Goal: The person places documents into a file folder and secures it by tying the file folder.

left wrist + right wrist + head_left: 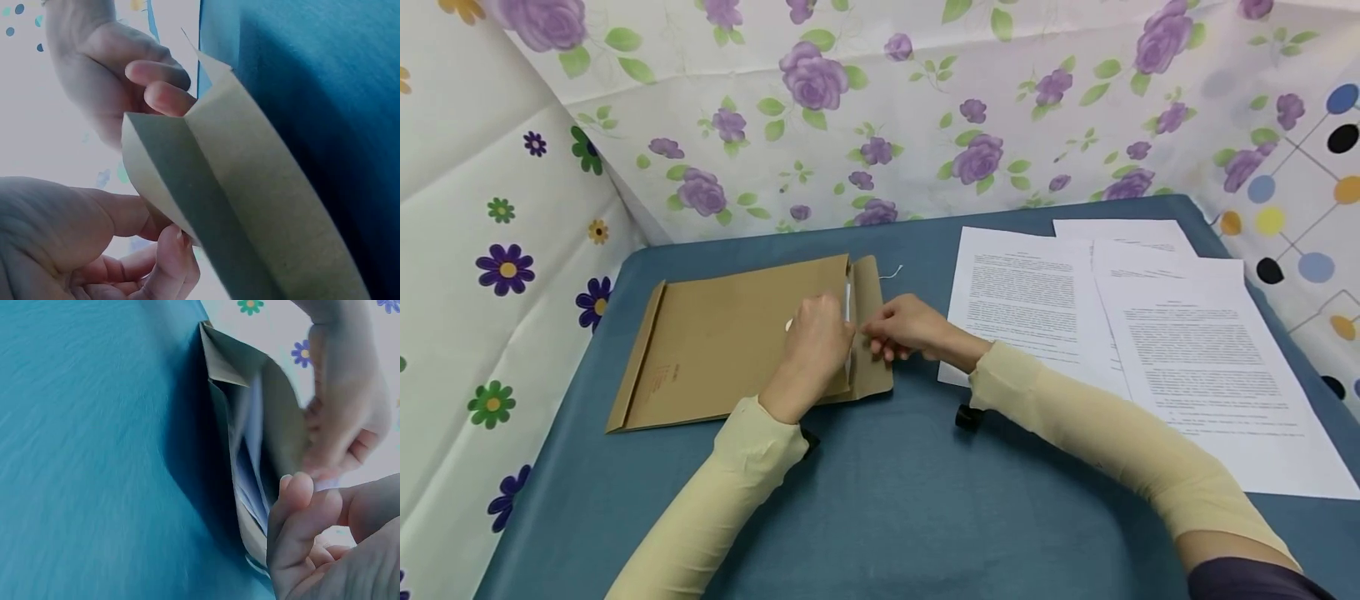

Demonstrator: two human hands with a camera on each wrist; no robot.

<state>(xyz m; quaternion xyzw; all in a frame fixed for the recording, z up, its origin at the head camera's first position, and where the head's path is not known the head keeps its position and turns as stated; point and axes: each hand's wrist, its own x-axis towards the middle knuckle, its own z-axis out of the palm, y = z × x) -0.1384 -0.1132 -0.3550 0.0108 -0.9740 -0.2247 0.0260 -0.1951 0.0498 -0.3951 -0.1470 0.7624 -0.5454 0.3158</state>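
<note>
A brown paper envelope (pixel 730 342) lies on the table with its mouth toward the right and its flap (pixel 871 379) folded out. White sheets (pixel 253 422) show inside the mouth in the right wrist view. My left hand (pixel 820 337) pinches the mouth's upper edge between thumb and fingers. Facing it, my right hand (pixel 913 325) has its fingers curled and its fingertips at the flap, close to the left fingertips. Its thumb's contact is partly hidden. A thin white string (pixel 891 272) sticks out past the flap's far end.
Several printed sheets (pixel 1022 292) lie overlapping on the right of the blue-covered table (pixel 910 517), partly beneath the right forearm. Floral cloth (pixel 880 108) hangs behind the table, and patterned cloth flanks both sides.
</note>
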